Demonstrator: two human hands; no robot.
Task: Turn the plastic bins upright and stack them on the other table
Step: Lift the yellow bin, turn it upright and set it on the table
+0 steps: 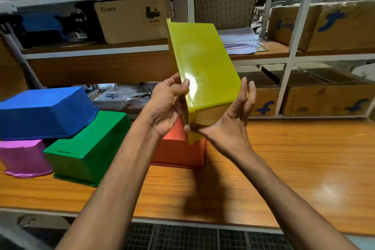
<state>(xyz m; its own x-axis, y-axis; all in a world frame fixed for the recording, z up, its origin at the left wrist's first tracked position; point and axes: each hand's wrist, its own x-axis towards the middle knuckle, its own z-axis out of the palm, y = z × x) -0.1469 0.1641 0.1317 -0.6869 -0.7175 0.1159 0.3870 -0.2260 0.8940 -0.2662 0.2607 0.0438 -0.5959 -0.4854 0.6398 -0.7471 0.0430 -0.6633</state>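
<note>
A yellow plastic bin is held up in the air, tilted on end with its flat bottom facing me. My left hand grips its left edge, thumb on the bottom face. My right hand cups the lower right corner, fingers spread along the side. Below it an orange bin lies upside down on the wooden table. To the left, a green bin, a pink bin and a blue bin are upside down, the blue one resting on the other two.
White shelving stands right behind the table, holding cardboard boxes, papers and plastic-wrapped items. The right half of the table holds nothing. A wire grid lies below the table's front edge.
</note>
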